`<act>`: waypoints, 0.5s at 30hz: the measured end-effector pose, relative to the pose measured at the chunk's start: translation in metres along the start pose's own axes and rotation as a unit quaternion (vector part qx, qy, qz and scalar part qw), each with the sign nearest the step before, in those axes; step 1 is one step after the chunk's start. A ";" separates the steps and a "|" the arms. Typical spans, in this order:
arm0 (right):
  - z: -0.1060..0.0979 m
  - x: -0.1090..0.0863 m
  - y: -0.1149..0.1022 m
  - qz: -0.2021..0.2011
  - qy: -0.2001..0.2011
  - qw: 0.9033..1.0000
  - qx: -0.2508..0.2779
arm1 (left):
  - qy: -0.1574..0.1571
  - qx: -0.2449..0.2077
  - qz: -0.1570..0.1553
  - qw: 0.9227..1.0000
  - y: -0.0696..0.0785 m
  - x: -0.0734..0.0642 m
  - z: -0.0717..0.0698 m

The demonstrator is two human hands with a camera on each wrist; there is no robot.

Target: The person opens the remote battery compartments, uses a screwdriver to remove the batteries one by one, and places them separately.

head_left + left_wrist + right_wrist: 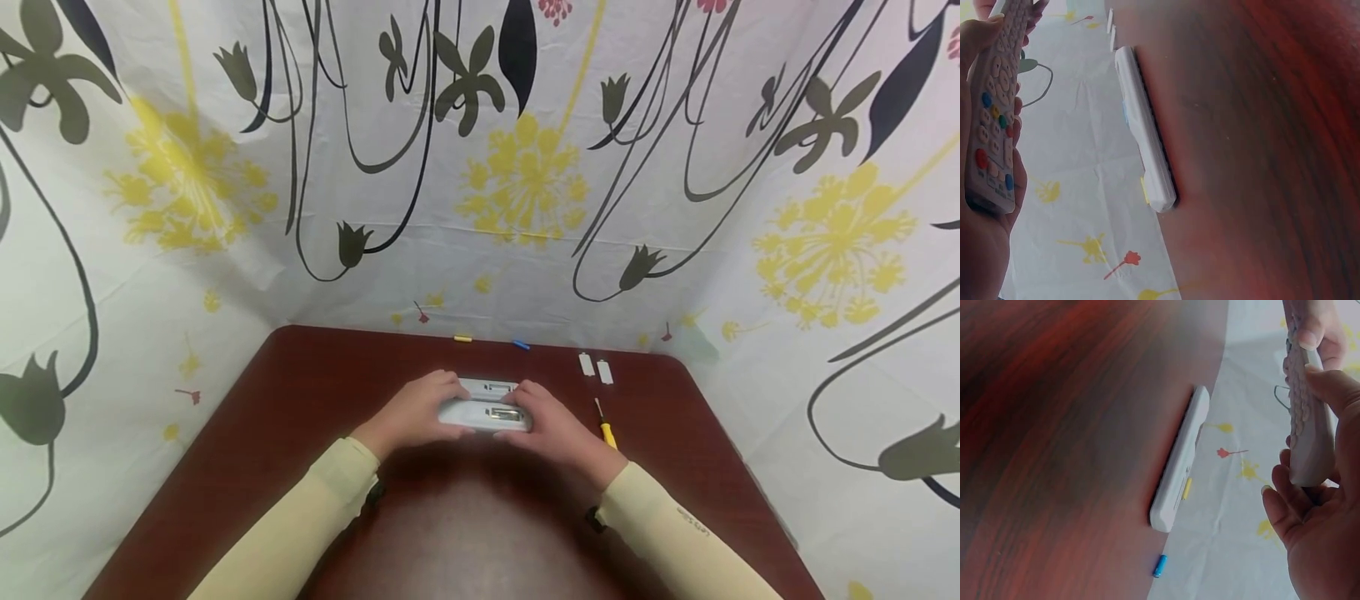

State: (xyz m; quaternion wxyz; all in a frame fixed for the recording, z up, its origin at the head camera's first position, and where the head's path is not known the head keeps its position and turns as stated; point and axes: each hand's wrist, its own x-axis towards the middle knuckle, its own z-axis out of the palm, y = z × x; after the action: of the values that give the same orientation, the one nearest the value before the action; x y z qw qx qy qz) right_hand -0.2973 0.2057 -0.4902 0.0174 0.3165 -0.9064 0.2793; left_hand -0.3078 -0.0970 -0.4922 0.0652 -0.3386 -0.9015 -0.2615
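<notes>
Both hands hold a white remote control (480, 414) above the table, one at each end. Its back, with a bare battery compartment, faces the head camera. Rows of buttons, some coloured, show on its other side (997, 112) in the left wrist view. My left hand (416, 410) grips the left end, thumb near the upper edge. At the other end, my right hand (553, 423) has its thumb and fingers around the remote. A second white remote control (1179, 465) lies button side down on the table beyond, its compartment also uncovered.
Along the far table edge lie a yellow battery (462, 338) and a blue battery (521, 344). Two white battery covers (587, 364) sit at the back right. A yellow-handled screwdriver (607, 429) is right of my right hand. Patterned cloth (480, 200) surrounds the table's back and sides.
</notes>
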 end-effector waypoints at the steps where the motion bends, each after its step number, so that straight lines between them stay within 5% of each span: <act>1: 0.001 0.000 0.000 0.001 0.002 1.000 -0.003 | -0.005 0.000 -0.004 1.000 0.000 0.000 0.001; 15: 0.025 -0.002 0.006 0.001 -0.007 0.996 -0.089 | -0.074 0.045 -0.030 0.996 -0.003 -0.004 0.020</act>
State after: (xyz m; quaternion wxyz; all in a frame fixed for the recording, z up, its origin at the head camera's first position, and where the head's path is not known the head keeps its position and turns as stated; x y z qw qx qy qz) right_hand -0.2958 0.1974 -0.5149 0.0384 0.3145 -0.9281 0.1953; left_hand -0.3054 -0.0912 -0.5124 0.0056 -0.3269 -0.9242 -0.1971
